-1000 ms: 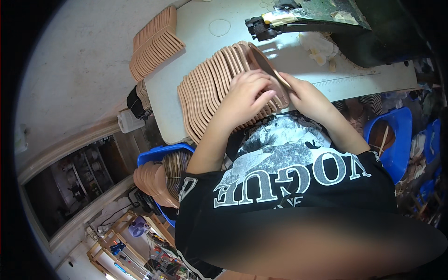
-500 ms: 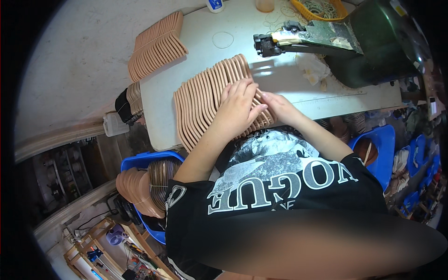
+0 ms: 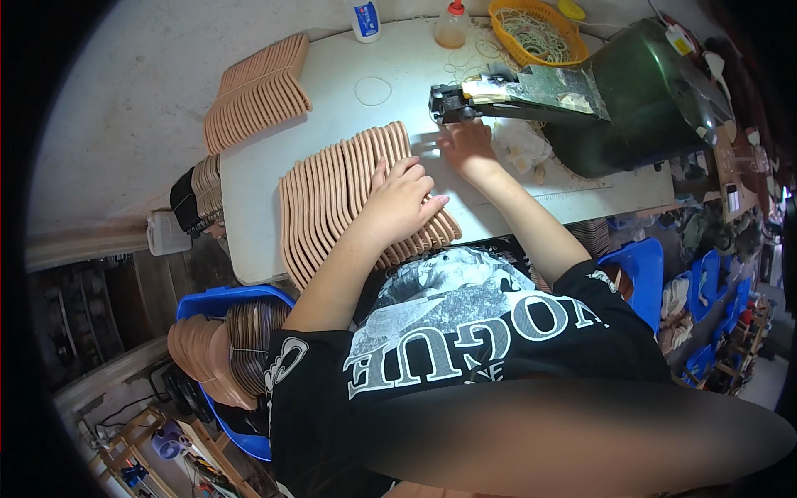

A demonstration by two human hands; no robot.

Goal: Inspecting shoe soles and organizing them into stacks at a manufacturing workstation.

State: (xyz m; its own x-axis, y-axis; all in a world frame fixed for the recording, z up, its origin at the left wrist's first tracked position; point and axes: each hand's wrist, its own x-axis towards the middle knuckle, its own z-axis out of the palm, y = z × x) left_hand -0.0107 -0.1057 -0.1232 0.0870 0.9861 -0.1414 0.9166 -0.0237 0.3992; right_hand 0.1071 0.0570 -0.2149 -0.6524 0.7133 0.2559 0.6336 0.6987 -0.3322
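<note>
A tight row of tan, sole-shaped pieces [image 3: 332,195] stands on edge on the white table in front of me. Across the row's right part lies my left hand [image 3: 404,199], open, its fingers spread over the edges. My right hand [image 3: 471,151] is off the row, reaching over the table just under the head of a dark green machine [image 3: 455,101]. Its thumb stands apart from the fingers and no object shows in it. The machine's head partly hides those fingertips.
Another banded row of tan pieces [image 3: 259,93] sits at the table's far left. Along the back are a white bottle [image 3: 365,21], a red-tipped squeeze bottle [image 3: 451,29] and a yellow basket [image 3: 573,46] of bands. Blue bins [image 3: 199,300] flank me.
My right hand has left the row's right end and moved away from me to the machine's head. My left hand stays on the row. The whole view has shifted slightly.
</note>
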